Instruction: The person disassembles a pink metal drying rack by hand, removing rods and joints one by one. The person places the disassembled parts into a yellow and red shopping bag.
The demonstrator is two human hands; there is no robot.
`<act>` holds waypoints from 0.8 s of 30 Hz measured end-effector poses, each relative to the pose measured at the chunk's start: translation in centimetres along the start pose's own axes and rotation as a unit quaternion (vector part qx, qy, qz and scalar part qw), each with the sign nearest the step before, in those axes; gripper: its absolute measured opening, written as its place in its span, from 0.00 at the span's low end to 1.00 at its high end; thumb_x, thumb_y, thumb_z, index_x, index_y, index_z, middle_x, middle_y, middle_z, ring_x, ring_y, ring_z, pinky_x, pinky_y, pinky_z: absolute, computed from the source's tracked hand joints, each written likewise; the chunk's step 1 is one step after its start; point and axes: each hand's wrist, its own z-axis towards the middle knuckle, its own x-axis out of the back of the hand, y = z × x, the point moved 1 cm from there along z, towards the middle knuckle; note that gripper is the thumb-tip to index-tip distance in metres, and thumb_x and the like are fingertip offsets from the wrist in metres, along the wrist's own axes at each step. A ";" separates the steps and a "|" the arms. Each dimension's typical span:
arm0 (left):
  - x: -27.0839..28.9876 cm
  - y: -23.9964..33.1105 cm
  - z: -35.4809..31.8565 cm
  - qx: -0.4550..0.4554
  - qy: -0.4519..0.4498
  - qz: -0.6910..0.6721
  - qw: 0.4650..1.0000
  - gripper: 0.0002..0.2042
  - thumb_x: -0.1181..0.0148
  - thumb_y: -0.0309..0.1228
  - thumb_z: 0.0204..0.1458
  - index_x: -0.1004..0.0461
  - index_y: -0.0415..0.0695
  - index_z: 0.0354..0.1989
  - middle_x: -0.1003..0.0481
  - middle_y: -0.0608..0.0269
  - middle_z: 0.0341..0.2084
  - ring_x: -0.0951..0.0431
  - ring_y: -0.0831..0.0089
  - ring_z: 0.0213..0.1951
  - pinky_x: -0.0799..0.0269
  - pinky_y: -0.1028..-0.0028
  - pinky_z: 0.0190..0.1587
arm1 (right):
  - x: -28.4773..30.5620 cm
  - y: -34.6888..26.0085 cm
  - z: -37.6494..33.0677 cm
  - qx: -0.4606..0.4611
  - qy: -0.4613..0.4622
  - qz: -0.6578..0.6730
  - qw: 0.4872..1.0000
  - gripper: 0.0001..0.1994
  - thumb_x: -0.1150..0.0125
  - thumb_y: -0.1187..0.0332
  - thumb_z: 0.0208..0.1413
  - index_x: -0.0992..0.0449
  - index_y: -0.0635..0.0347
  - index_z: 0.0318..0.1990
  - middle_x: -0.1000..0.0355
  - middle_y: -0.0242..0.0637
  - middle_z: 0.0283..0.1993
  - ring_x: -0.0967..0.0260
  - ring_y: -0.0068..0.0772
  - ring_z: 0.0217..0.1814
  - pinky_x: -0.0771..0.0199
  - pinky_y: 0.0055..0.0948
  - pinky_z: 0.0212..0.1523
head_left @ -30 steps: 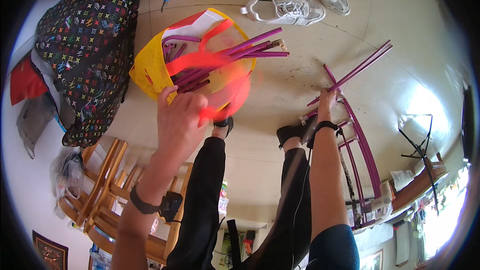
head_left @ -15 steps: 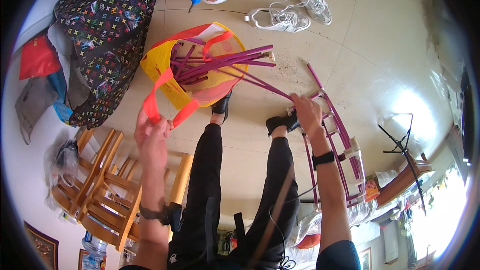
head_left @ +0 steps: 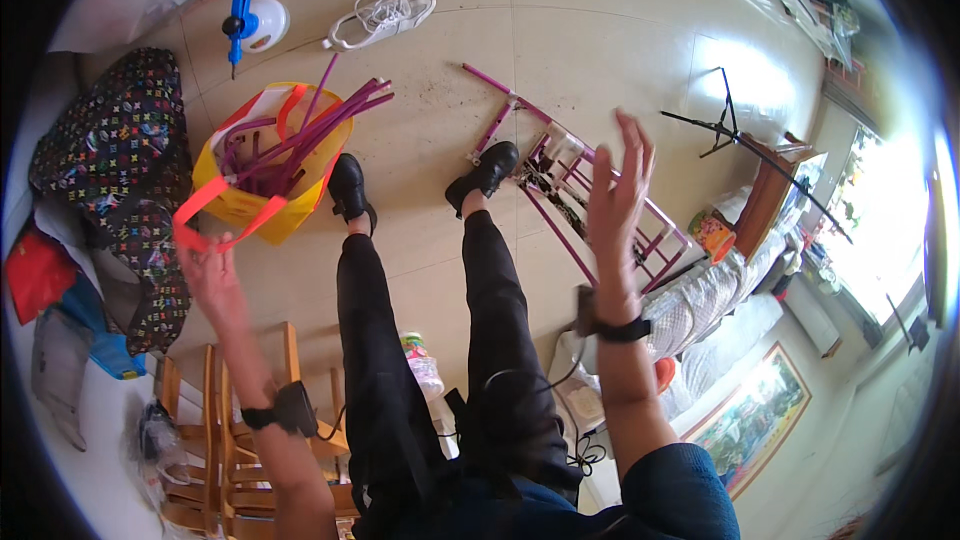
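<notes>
My left hand (head_left: 212,278) is closed at the red handle (head_left: 222,240) of a yellow bag (head_left: 265,220) standing on the floor to the left. Several purple tubes (head_left: 320,128) stick out of the bag's mouth, and one of them points steeply up past the rim. My right hand (head_left: 622,195) is raised with its fingers stretched out and nothing in them. Below and beyond it lies a purple tube frame (head_left: 560,230) with white joints, beside my right shoe. The hand partly covers the frame.
White sneakers (head_left: 385,18) and a blue-topped spray bottle (head_left: 262,24) are at the far side. A dark patterned cloth bundle (head_left: 110,155) lies left. Wooden chairs (head_left: 225,440) stand near left. A black folding stand (head_left: 722,128) and a plastic-wrapped bundle (head_left: 705,305) are right.
My right hand has let go of a purple tube and lifted away, fingers extended. That tube now stands in the bag with the others. The view has swung, bringing the whole scene leftward.
</notes>
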 end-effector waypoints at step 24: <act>-19.0 -6.5 -4.6 -0.118 -0.363 0.853 0.355 0.19 0.54 0.39 0.59 0.36 0.40 0.54 0.26 0.48 0.38 0.25 0.54 0.43 0.31 0.56 0.48 | 21.0 2.3 -25.2 0.023 -0.109 -0.036 0.993 0.19 0.55 0.61 0.62 0.33 0.61 0.19 0.33 0.42 0.41 0.39 0.48 0.52 0.45 0.41 0.59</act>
